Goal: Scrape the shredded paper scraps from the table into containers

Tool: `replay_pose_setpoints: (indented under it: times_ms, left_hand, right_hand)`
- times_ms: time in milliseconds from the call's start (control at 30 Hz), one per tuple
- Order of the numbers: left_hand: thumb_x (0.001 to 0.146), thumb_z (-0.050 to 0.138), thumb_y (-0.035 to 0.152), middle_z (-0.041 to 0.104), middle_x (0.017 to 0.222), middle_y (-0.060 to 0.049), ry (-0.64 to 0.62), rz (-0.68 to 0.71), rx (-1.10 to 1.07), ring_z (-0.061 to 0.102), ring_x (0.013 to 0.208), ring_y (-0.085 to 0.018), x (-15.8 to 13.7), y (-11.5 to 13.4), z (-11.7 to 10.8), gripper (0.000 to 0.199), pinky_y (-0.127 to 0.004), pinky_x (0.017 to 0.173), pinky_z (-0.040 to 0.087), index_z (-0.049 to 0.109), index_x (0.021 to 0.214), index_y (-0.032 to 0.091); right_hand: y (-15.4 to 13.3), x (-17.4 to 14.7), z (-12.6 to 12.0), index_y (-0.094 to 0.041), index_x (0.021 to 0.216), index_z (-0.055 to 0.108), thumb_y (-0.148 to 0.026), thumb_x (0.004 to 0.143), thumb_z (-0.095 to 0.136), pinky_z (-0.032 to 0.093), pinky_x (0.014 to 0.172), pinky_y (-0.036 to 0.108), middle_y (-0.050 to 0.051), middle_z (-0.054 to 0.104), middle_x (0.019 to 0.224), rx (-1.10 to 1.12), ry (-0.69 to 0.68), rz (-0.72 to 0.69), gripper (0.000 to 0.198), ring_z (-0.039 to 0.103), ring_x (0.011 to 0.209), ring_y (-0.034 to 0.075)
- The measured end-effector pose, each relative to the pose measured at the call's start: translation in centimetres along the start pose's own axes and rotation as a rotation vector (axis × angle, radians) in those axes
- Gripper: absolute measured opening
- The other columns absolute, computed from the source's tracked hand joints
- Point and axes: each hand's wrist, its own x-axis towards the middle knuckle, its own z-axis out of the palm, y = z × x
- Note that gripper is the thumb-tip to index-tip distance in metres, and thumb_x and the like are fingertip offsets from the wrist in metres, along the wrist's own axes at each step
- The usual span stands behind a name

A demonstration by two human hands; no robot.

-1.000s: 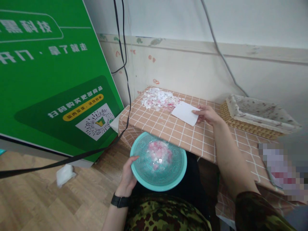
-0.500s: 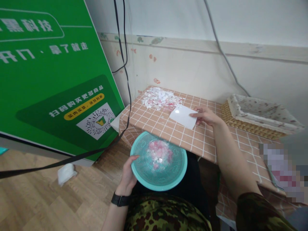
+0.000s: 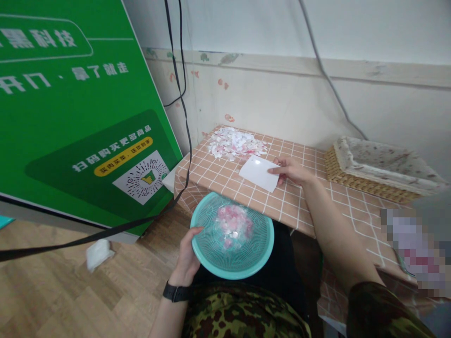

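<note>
While card (image 3: pixel 256 175) in fingers (image 3: pixel 277 171), “拿了就走” panel (image 3: pixel 81 110).

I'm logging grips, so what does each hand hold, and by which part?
The left hand holds the turquoise colander by its left rim; the right hand holds the white card by its right edge.
</note>
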Motion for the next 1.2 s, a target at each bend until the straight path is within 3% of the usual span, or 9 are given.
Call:
replay_pose_setpoints:
  times_ms: [200, 367, 600, 1200]
  left_hand:
    - [0.068, 0.068, 0.018, 0.074, 0.068, -0.007, 0.005, -0.015, 0.002, 0.066, 0.058, -0.019, -0.2, 0.0, 0.1, 0.011, -0.032, 0.064, 0.055, 0.071, 0.074, 0.010]
    - [0.069, 0.067, 0.017, 0.074, 0.069, -0.007, 0.023, -0.019, 0.005, 0.067, 0.059, -0.019, -0.2, 0.1, 0.2, 0.011, -0.032, 0.065, 0.056, 0.071, 0.075, 0.009]
    - [0.068, 0.068, 0.017, 0.074, 0.068, -0.006, 0.020, -0.011, 0.008, 0.066, 0.057, -0.019, -0.2, 0.1, 0.1, 0.010, -0.032, 0.062, 0.056, 0.071, 0.074, 0.010]
    - [0.070, 0.067, 0.019, 0.075, 0.073, -0.008, -0.018, -0.024, 0.009, 0.068, 0.062, -0.021, 0.1, 0.0, -0.3, 0.015, -0.033, 0.065, 0.056, 0.072, 0.081, 0.009]
  right_hand:
    - [0.0, 0.4, 1.7, -0.020, 0.079, 0.050, -0.033, 0.061, 0.081, 0.045, 0.033, 0.020, -0.001, 0.063, 0.061, 0.021, 0.057, -0.059, 0.038, 0.055, 0.041, 0.010]
    - [0.3, 0.5, 1.2, -0.019, 0.083, 0.054, -0.035, 0.062, 0.081, 0.042, 0.033, 0.019, -0.001, 0.062, 0.061, 0.010, 0.040, -0.069, 0.038, 0.053, 0.041, 0.009]
    - [0.9, 1.1, 1.2, -0.018, 0.089, 0.058, -0.037, 0.063, 0.080, 0.045, 0.036, 0.022, -0.001, 0.061, 0.059, 0.045, 0.260, -0.101, 0.038, 0.051, 0.040, 0.009]
    - [0.4, 1.0, 2.1, -0.015, 0.094, 0.061, -0.040, 0.062, 0.080, 0.043, 0.035, 0.021, 0.000, 0.061, 0.059, 0.047, 0.253, -0.113, 0.044, 0.051, 0.040, 0.009]
